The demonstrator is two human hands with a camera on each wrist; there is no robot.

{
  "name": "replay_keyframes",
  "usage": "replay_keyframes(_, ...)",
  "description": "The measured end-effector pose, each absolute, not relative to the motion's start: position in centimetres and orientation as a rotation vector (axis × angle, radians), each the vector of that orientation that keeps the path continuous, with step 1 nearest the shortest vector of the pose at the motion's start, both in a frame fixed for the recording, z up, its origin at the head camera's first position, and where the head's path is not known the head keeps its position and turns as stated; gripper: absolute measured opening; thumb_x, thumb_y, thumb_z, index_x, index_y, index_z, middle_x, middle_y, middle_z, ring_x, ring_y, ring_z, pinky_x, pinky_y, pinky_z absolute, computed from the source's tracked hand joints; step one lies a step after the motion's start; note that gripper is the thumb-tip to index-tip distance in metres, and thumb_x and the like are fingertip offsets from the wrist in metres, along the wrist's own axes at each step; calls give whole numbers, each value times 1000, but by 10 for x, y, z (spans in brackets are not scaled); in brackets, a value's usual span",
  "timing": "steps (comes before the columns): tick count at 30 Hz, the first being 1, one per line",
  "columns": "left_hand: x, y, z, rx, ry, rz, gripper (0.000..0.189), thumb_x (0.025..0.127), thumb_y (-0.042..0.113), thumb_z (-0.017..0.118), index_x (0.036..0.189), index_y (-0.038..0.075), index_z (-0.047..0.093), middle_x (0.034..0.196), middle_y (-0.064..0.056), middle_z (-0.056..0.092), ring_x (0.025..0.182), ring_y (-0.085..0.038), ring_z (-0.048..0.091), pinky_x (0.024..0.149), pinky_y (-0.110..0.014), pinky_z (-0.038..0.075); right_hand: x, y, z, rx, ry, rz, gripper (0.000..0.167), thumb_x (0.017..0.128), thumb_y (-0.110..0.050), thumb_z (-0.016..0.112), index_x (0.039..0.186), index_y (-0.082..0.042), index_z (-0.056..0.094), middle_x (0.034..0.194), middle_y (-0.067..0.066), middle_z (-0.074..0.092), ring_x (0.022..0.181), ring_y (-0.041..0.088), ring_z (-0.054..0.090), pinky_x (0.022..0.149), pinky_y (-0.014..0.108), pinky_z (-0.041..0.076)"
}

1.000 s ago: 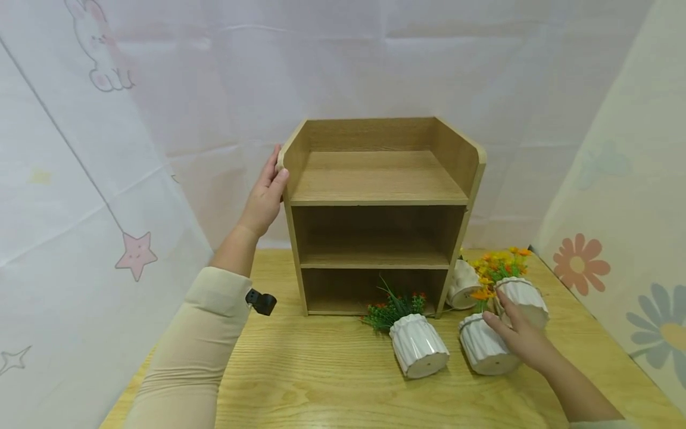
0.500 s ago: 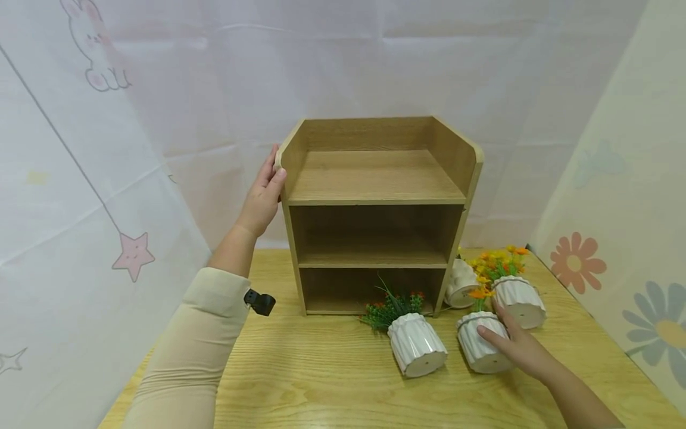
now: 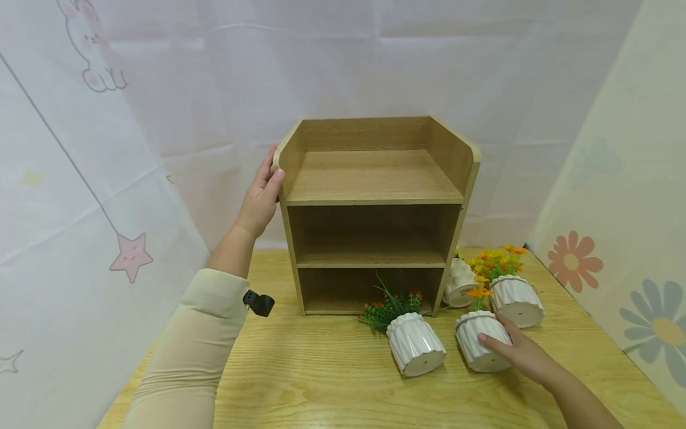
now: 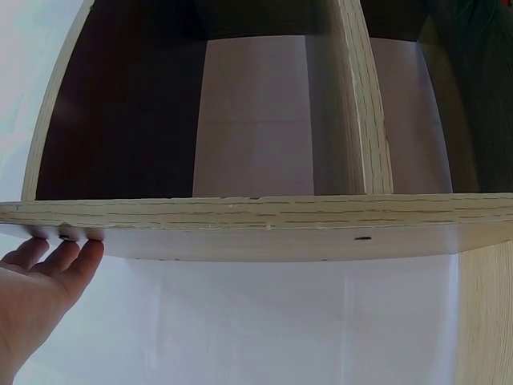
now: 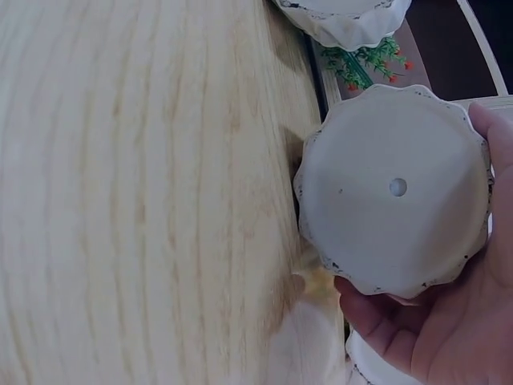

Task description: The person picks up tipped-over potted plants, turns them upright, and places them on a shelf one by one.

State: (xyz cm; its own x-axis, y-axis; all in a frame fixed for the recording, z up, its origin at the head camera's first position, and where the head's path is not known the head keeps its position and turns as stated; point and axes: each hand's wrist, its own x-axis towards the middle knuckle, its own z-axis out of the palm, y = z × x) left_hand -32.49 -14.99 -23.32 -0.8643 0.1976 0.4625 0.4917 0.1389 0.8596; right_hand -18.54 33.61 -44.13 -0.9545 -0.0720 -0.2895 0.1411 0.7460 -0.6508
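My left hand [image 3: 259,205] rests against the outer left side of a wooden shelf unit [image 3: 375,179], thumb near its front edge. In the left wrist view, the fingertips [image 4: 84,261] touch the outside of the side panel. My right hand [image 3: 522,351] grips a white fluted flowerpot [image 3: 477,339] with orange flowers [image 3: 479,291], which lies tipped on the table with its base towards me. The right wrist view has thumb and fingers on opposite sides of the pot's round base [image 5: 377,216], which has a small hole in it.
Left of the gripped pot lies another white pot [image 3: 415,345] with greenery and red blooms, reaching to the lowest shelf. Further back are a white pot [image 3: 517,301] with yellow-orange flowers and a white pot [image 3: 459,283] beside the unit. A wooden table [image 3: 300,369] carries everything; printed curtains hang behind.
My right hand has slid down and closed around the nearest orange-flowered pot, which it lay loosely over before. The left hand keeps its place on the shelf unit.
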Motion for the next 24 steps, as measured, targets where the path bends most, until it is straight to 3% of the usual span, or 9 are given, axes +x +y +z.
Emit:
replay_keyframes(6, -324, -150, -234, -673, -2171, -1793, 55, 107, 31, 33, 158, 36, 11, 156, -12, 33, 132, -34, 43, 112, -54, 36, -184, 334, -440, 81, 2589, -1122, 98, 98, -52, 48, 154, 5, -8, 150, 46, 0, 132, 66, 23, 89, 61, 51)
replay_keyframes(9, -323, -150, -234, -674, -2174, -1792, 56, 107, 31, 33, 158, 36, 11, 157, -12, 33, 133, -34, 42, 113, -54, 36, -182, 333, -441, 93, 2577, -1167, 96, 98, -50, 49, 154, 3, -8, 151, 46, -1, 132, 65, 24, 87, 57, 54)
replay_keyframes(12, -323, -150, -234, -675, -2177, -1794, 56, 107, 31, 33, 158, 36, 10, 156, -12, 33, 133, -34, 42, 113, -54, 35, -181, 333, -444, 92, 2598, -1152, 95, 99, -51, 48, 155, 1, -9, 152, 44, -2, 134, 65, 19, 92, 61, 50)
replay_keyframes(19, -324, -151, -234, -680, -2174, -1798, 56, 107, 31, 32, 158, 36, 9, 155, -14, 33, 131, -34, 43, 112, -54, 36, -180, 333, -449, 97, 2671, -1125, 94, 99, -51, 48, 156, -5, -11, 154, 41, -1, 135, 66, 9, 101, 78, 26)
replay_keyframes(24, -324, -152, -234, -676, -2190, -1783, 56, 107, 32, 32, 158, 37, 8, 156, -14, 32, 134, -34, 41, 114, -54, 34, -177, 329, -456, 95, 2745, -1180, 95, 97, -46, 55, 157, -6, -7, 154, 42, 3, 135, 66, 13, 101, 77, 26)
